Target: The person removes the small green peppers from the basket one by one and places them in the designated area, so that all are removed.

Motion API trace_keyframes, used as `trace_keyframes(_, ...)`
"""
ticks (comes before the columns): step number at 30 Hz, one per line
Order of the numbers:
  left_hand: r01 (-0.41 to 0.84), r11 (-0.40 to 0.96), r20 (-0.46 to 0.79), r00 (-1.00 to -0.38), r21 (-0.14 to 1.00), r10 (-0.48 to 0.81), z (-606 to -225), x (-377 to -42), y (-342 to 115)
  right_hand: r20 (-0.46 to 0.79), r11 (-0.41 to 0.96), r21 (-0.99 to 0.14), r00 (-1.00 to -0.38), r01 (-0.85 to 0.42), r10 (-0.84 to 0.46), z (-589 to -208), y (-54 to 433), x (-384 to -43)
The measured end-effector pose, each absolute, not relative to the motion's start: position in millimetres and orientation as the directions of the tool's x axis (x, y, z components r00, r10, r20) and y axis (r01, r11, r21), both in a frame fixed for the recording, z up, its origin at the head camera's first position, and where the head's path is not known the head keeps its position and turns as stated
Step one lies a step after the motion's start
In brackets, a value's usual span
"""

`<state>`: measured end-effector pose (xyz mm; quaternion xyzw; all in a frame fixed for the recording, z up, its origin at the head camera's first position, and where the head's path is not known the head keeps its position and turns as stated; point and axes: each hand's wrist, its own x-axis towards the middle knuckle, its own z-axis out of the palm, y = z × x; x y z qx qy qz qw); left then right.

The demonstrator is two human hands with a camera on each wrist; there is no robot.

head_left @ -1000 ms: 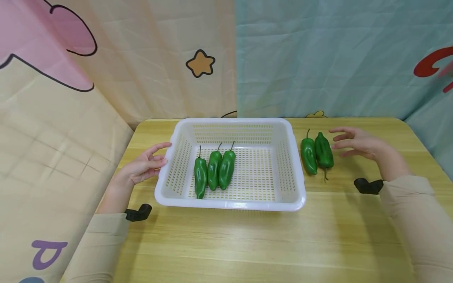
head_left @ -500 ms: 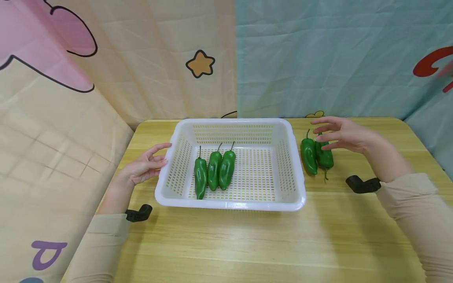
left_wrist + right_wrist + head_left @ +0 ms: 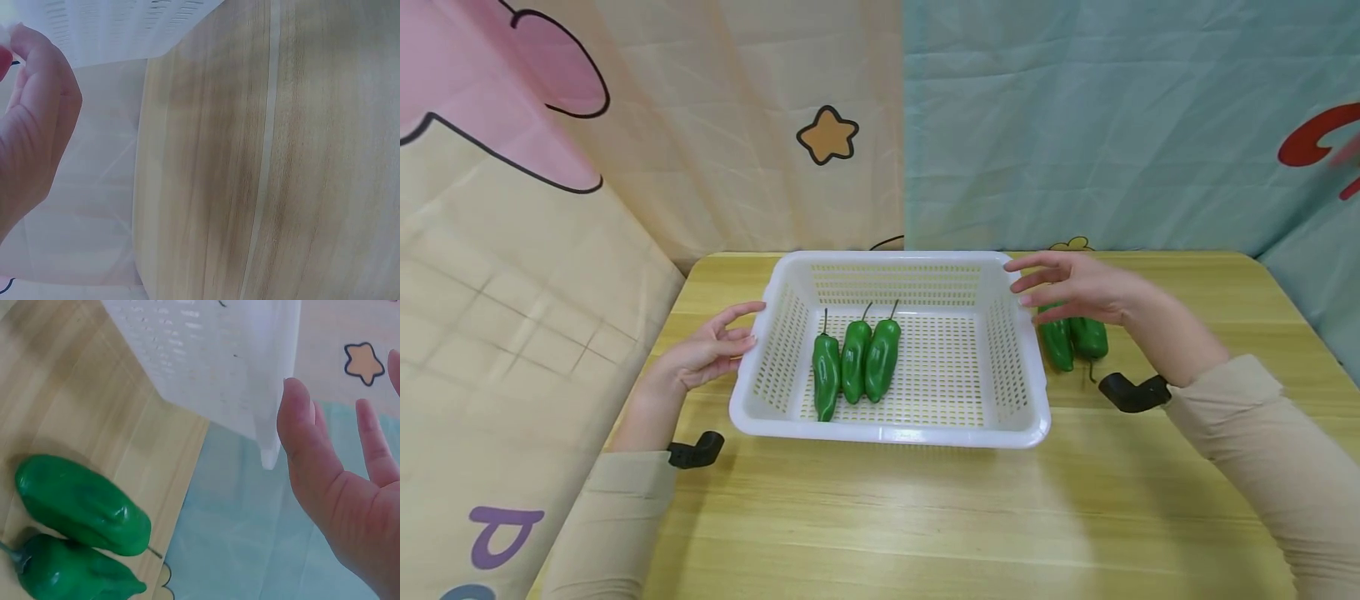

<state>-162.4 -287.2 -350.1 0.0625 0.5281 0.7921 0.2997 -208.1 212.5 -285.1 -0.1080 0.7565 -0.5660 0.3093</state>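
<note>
A white perforated plastic basket [image 3: 880,433] stands on the wooden table, with three green peppers [image 3: 853,362] lying side by side in its left half. My left hand [image 3: 703,354] holds the basket's left rim with thumb and fingers. At the opposite side, my right hand [image 3: 1078,287] has its fingers spread and extended, fingertips right at the right rim. In the right wrist view its thumb [image 3: 297,406] is beside the rim. Two more green peppers [image 3: 81,503] lie on the table right of the basket, partly hidden under the right hand in the head view.
The pale wooden table [image 3: 880,517] runs in front of and beside the basket. Behind it hangs a printed curtain [image 3: 1075,125], and another fabric panel [image 3: 512,333] stands along the left. A black wrist mount [image 3: 696,450] sits on each forearm.
My right hand has moved left from beside the two loose peppers, passing over them to the basket's right rim. The left hand, basket and peppers have stayed in place.
</note>
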Motion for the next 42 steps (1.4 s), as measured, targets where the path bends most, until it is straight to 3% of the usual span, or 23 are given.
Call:
trace_keyframes(15,-0.413,-0.259,-0.224,-0.812,0.873,0.538,-348.9,-162.8,-287.4,-0.400,0.337,-0.909,-0.742,0.246,-0.538,-280.4,166.0,-217.5)
trace_keyframes(42,-0.422,-0.255,-0.245,-0.819,0.870,0.518,-348.1,-164.2,-286.5,-0.405,0.301,-0.913,-0.679,0.274,-0.612,-308.9,94.2,-223.0)
